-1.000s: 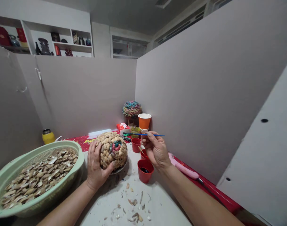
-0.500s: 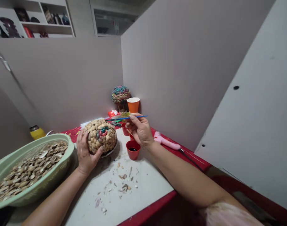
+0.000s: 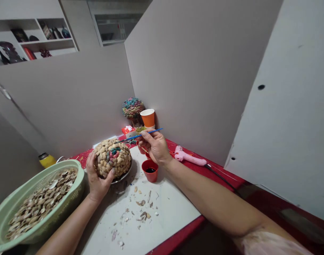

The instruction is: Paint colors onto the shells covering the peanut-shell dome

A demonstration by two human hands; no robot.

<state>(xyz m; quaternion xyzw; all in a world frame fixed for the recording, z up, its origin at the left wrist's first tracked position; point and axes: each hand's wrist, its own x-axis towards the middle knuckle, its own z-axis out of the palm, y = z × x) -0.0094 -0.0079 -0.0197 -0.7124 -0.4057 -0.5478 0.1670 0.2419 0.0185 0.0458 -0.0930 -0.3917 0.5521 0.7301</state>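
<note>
A blue paintbrush (image 3: 136,136) is being pinched by the fingers of the right hand (image 3: 154,146), its long axis being pointed leftward toward the knobbly ball (image 3: 111,161) being clasped by the nearer left hand (image 3: 98,182).

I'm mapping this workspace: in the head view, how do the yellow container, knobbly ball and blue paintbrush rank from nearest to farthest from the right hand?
From the right hand:
1. blue paintbrush, in its grip
2. knobbly ball, to its left
3. yellow container, far left, behind the green basket
</note>
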